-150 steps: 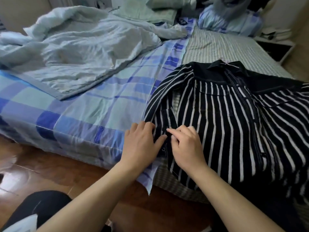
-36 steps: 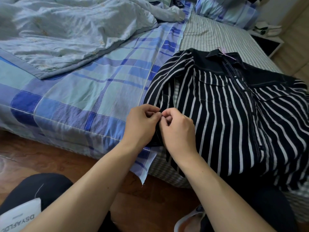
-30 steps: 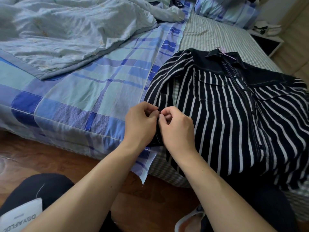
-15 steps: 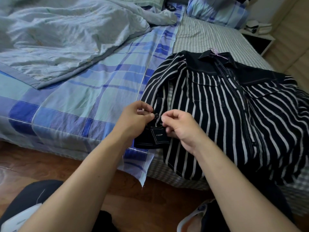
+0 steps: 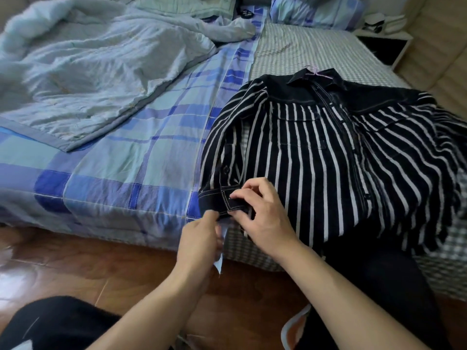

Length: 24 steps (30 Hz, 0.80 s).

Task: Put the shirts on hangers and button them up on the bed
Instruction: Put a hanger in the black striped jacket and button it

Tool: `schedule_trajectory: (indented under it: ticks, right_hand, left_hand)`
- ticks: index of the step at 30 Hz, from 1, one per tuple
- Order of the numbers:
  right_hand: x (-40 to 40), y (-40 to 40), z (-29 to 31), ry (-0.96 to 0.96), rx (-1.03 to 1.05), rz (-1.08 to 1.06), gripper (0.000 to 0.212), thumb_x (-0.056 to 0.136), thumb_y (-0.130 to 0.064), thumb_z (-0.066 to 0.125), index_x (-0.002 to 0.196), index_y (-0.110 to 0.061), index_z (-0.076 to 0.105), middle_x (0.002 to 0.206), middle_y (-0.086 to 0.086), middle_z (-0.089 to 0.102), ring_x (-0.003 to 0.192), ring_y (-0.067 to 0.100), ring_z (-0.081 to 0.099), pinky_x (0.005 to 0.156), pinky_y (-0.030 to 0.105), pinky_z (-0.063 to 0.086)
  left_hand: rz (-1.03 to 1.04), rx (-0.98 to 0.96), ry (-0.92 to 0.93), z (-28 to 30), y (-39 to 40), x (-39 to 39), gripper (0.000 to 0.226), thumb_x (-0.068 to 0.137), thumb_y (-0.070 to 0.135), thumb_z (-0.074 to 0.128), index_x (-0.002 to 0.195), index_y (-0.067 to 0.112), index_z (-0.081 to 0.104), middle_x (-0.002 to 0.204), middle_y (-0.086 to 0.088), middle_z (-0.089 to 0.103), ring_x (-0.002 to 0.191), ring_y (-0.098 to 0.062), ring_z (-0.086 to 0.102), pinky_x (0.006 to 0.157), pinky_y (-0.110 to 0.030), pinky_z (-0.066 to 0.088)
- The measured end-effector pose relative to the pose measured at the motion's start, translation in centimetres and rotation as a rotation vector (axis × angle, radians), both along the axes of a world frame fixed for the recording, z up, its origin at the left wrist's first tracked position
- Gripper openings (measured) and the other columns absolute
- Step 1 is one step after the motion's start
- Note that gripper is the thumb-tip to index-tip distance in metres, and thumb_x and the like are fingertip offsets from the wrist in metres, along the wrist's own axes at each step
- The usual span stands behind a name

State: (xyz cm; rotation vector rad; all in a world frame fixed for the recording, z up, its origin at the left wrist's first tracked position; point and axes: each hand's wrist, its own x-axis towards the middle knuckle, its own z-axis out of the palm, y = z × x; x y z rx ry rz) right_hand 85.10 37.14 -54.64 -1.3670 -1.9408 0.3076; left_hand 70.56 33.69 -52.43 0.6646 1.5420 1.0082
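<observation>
From the head view, the striped shirt (image 5: 328,157) lies spread front-up on the right half of the bed (image 5: 156,157), its dark collar at the far end with a pale pink hanger hook (image 5: 313,71) poking out there; its hem and one sleeve reach the near edge of the mattress, the hem drooping a little over the side. The left sleeve's dark cuff (image 5: 222,200) sits right at that near edge, just above the hanging corner of the blue plaid sheet (image 5: 126,147); the right hand (image 5: 262,213) has its fingers curled, thumb and forefinger pinching the cuff's stitched tab; the left hand (image 5: 202,238) is below it, off the bed's edge, fingers bent toward the underside of the cuff, though whether it actually grips cloth I cannot tell. A rumpled pale quilt (image 5: 88,64) fills the far left of the bed, leaving the plaid stretch between it and the shirt flat and bare; a checked sheet (image 5: 303,46) shows beyond the collar, with a plaid pillow (image 5: 316,11) at the far end. Along the near side runs wooden floor (image 5: 75,263); a white bedside stand (image 5: 384,39) is at the far right corner.
</observation>
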Motion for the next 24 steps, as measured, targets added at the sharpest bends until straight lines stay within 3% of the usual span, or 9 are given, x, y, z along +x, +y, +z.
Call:
schedule_trajectory:
  ticks: [3,5,8,11,13,15,17,21,24]
  right_hand:
    - [-0.8,0.4,0.1,0.055,0.079,-0.05,0.011,0.087,-0.015,0.077,0.098,-0.016,0.077,0.099,-0.007,0.057,0.099,0.013,0.056,0.087,0.023,0.048]
    - [-1.2,0.7,0.2,0.141,0.019,-0.073,0.005,0.087,-0.014,0.076,0.092,-0.015,0.077,0.091,-0.008,0.062,0.093,0.013,0.06,0.085,0.028,0.051]
    - [-2.0,1.1,1.1,0.315,-0.193,-0.066,0.006,0.089,-0.014,0.074,0.085,-0.018,0.074,0.086,-0.008,0.065,0.084,0.005,0.062,0.078,0.02,0.047]
    - [-2.4,1.5,2.3,0.387,-0.43,-0.041,0.012,0.095,-0.018,0.068,0.084,-0.019,0.072,0.083,-0.005,0.07,0.077,0.002,0.064,0.073,0.019,0.05]
    - [-2.4,1.7,2.6,0.49,-0.558,0.01,0.015,0.099,-0.02,0.063,0.088,-0.018,0.073,0.086,0.0,0.075,0.083,0.011,0.071,0.082,0.034,0.059]
    - [-2.3,1.8,3.0,0.623,-0.642,0.053,0.019,0.103,-0.019,0.058,0.094,-0.015,0.074,0.093,0.005,0.077,0.093,0.022,0.074,0.09,0.047,0.059]
    - [-2.2,1.8,3.4,0.673,-0.673,0.065,0.022,0.105,-0.018,0.055,0.098,-0.01,0.074,0.097,0.007,0.077,0.097,0.023,0.074,0.096,0.047,0.057]
    - [-2.7,1.8,3.7,0.684,-0.695,0.046,0.023,0.104,-0.019,0.056,0.096,-0.01,0.076,0.095,0.008,0.078,0.095,0.022,0.074,0.096,0.048,0.057]
    - [-3.4,1.8,3.7,0.69,-0.691,0.022,0.021,0.103,-0.02,0.058,0.094,-0.012,0.077,0.095,0.007,0.078,0.096,0.023,0.074,0.096,0.051,0.056]
  left_hand:
    - [-0.024,-0.032,-0.16,-1.1,-1.3,0.6,0.026,0.101,0.025,0.057,0.087,0.006,0.069,0.075,-0.006,0.065,0.056,-0.015,0.052,0.056,-0.028,0.039]
    - [0.061,-0.029,-0.314,-1.3,-1.2,1.1,0.023,0.1,0.024,0.062,0.104,0.003,0.071,0.085,-0.006,0.07,0.062,-0.012,0.058,0.058,-0.025,0.044]
    - [0.156,-0.007,-0.455,-0.8,-0.2,1.5,0.025,0.099,0.021,0.065,0.111,0.0,0.068,0.091,-0.009,0.072,0.071,-0.014,0.063,0.065,-0.026,0.049]
    - [0.251,0.043,-0.515,-0.5,0.5,1.4,0.021,0.099,0.013,0.065,0.109,-0.005,0.066,0.079,-0.012,0.068,0.069,-0.019,0.06,0.068,-0.032,0.049]
    - [0.303,0.076,-0.509,-0.4,0.8,0.9,0.012,0.098,0.01,0.065,0.098,-0.002,0.066,0.076,-0.014,0.065,0.07,-0.026,0.058,0.074,-0.042,0.052]
    - [0.323,0.108,-0.467,-0.3,0.8,0.3,0.013,0.1,0.011,0.063,0.09,0.003,0.066,0.078,-0.013,0.066,0.067,-0.023,0.059,0.071,-0.039,0.055]
    - [0.335,0.149,-0.453,-0.3,0.7,-0.3,0.014,0.101,0.013,0.061,0.091,0.005,0.065,0.081,-0.012,0.068,0.065,-0.021,0.058,0.065,-0.035,0.055]
    - [0.416,0.252,-0.373,-0.4,0.5,-1.2,0.012,0.099,0.007,0.063,0.093,0.011,0.054,0.074,-0.003,0.072,0.073,-0.016,0.065,0.069,-0.027,0.053]
    - [0.393,0.412,-0.174,-0.1,0.6,-2.0,0.024,0.096,-0.002,0.064,0.093,0.014,0.046,0.073,-0.009,0.068,0.075,-0.018,0.072,0.071,-0.026,0.058]
